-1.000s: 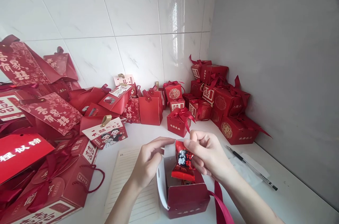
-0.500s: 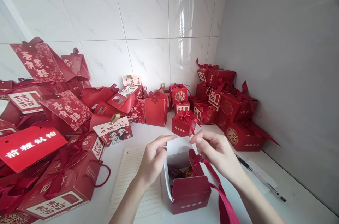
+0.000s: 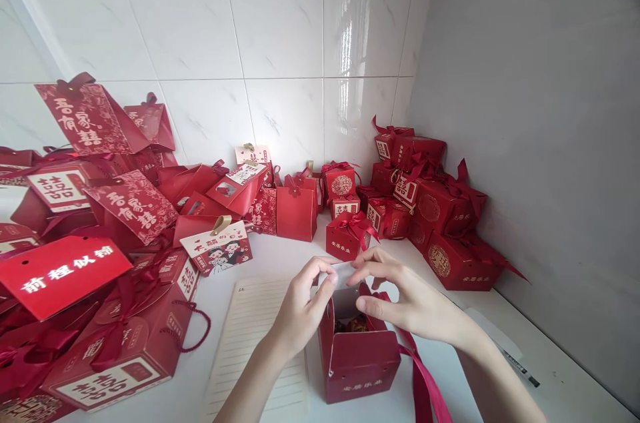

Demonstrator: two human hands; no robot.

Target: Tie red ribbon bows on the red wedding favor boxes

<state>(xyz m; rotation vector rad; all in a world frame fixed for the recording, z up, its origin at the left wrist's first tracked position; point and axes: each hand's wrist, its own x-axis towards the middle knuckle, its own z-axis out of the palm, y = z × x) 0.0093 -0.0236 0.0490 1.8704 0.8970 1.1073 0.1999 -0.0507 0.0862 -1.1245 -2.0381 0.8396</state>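
A red gift box with its top unclosed stands upright on the table, wrapped items inside it. My left hand pinches thumb and forefinger at the left side of the box's white-lined back flap. At the flap's right side, my right hand touches it with bent fingertips, its thumb held apart over the opening. A dark red ribbon trails from the box's right side down toward the table's front.
Left of the box lies a lined sheet. Heaps of red gift boxes fill the left side, among them a large box with a cord handle. More ribboned boxes stack against the right wall. A pen lies partly hidden behind my right forearm.
The back flap has tipped toward me and the left side has come inward. My right hand has gone from a pinch to spread fingers, and my left hand has moved slightly right.
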